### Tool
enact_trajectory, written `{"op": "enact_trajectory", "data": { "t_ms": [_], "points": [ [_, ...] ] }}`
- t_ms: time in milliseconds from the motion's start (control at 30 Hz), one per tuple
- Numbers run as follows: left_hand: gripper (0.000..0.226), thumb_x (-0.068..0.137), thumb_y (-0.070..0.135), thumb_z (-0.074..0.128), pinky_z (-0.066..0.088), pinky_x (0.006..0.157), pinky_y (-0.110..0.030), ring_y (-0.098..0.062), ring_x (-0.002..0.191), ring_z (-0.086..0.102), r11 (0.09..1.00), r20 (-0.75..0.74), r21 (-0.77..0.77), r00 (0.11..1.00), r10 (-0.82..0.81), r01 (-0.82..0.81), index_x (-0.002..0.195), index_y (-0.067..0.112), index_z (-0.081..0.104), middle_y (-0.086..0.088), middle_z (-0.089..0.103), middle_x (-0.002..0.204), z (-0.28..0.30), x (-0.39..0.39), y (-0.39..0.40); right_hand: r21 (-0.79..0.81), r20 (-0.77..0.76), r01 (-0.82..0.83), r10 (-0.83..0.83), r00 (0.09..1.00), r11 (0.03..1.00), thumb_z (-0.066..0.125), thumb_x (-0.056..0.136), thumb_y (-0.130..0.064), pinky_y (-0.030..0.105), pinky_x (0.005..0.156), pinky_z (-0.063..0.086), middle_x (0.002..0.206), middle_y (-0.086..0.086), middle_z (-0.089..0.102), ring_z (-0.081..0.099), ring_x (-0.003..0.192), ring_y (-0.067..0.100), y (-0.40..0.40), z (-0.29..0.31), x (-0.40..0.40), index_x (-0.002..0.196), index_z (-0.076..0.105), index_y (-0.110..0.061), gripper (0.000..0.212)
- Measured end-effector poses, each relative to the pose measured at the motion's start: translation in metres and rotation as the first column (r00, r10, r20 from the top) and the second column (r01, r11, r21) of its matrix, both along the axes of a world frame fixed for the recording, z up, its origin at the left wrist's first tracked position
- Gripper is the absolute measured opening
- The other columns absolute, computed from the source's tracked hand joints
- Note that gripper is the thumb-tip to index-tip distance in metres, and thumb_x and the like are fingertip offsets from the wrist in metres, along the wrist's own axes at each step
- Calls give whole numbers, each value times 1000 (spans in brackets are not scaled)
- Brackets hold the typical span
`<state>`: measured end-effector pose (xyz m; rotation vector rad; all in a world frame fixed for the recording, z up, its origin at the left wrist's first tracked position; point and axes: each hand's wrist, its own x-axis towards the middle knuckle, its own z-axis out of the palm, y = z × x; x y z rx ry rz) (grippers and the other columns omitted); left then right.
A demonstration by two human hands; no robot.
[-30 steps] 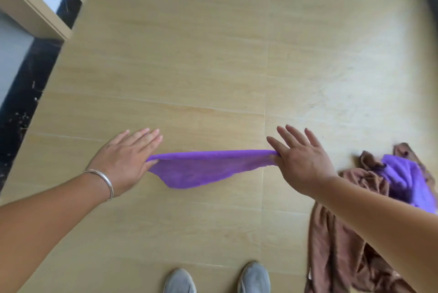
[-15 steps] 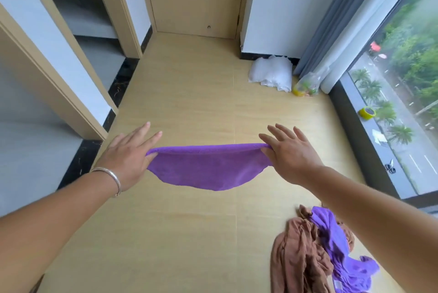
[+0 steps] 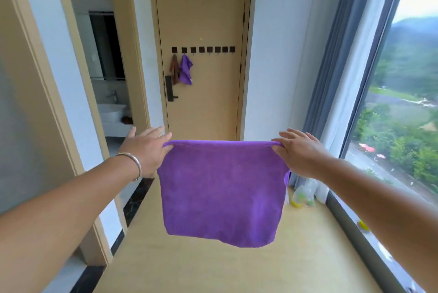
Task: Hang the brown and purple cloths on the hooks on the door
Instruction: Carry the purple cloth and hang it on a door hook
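- Left hand [image 3: 148, 148] and right hand [image 3: 299, 150] each pinch a top corner of the purple cloth [image 3: 222, 188], stretched left-right.
- Free hooks [image 3: 214, 50] lie far ahead on the door [image 3: 213, 103], roughly midway between hands.

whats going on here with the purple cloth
A person holds a purple cloth spread out in front of them, the left hand pinching one top corner and the right hand the other. They face a door with a row of hooks. A brown cloth and another purple cloth already hang on the two leftmost hooks; the other hooks are free.
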<state>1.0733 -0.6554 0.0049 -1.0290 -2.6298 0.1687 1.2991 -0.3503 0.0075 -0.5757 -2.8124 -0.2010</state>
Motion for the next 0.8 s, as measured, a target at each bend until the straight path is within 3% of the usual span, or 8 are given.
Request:
{"op": "enact_trajectory", "data": {
  "t_ms": [267,467,800],
  "points": [
    [50,102,46,15,9,117,-55,-14,144,19,997,-132,67,991,-33,42,146,29,30,4,23,157,96,21,7,91,-127,-11,23,992,996,19,101,-49,37,110,27,132,-7,54,33,133,15,10,91,27,128,56,-32,49],
    [43,101,45,17,13,115,-57,-13,135,33,994,-142,103,990,-13,28,135,32,40,9,39,144,109,32,2,151,-119,-59,77,990,987,18,101,-48,37,110,28,129,-9,54,31,135,14,15,111,27,123,58,-33,48],
    [43,102,46,17,13,115,-55,-16,135,35,994,-175,104,984,42,-24,135,34,41,8,43,142,121,-3,6,163,-121,-113,133,984,980,14,101,-49,38,113,26,126,-12,56,31,136,13,28,121,-24,119,60,-32,52]
  ]
}}
